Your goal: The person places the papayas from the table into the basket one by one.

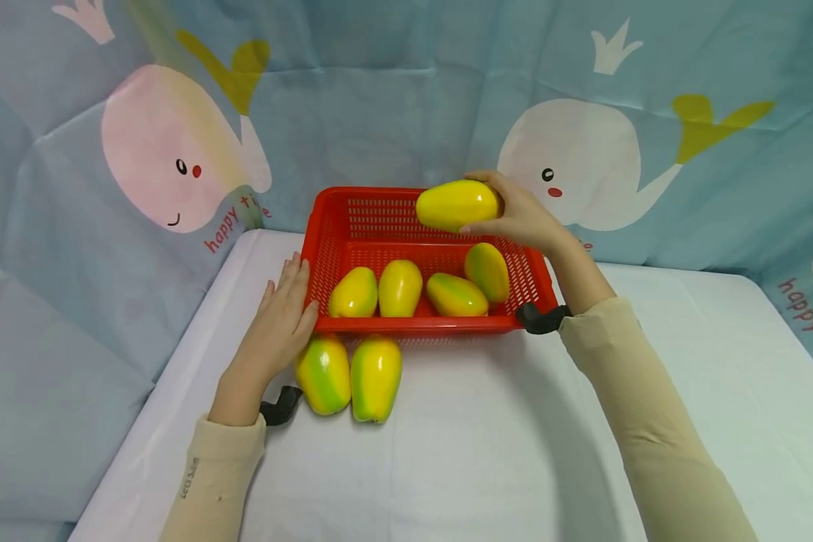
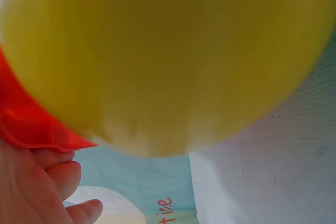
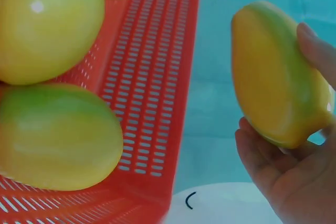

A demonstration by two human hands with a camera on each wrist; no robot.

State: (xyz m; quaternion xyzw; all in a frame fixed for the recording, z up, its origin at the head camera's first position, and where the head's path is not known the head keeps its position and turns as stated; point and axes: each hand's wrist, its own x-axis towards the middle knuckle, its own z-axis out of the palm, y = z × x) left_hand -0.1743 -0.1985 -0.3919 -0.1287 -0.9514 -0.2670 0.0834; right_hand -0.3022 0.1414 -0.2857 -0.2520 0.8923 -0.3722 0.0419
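My right hand [image 1: 515, 212] grips a yellow papaya [image 1: 455, 205], held up over the back of the red basket [image 1: 423, 324]. In the right wrist view the thumb and fingers curl round that papaya [image 3: 278, 77], which shows a green streak. Several yellow-green papayas lie inside the basket, among them one papaya [image 1: 400, 289] near the front wall. With its fingers stretched out, my left hand [image 1: 279, 320] rests against the basket's left side. Two more papayas, a left papaya [image 1: 324, 376] and a right papaya [image 1: 376, 380], lie on the table in front of the basket.
The basket stands on a white-covered table [image 1: 461, 444], near its back edge. Behind it hangs a blue curtain [image 1: 393, 113] with whale prints. Black wrist mounts, a left mount [image 1: 281, 406] and a right mount [image 1: 540, 319], sit at both wrists.
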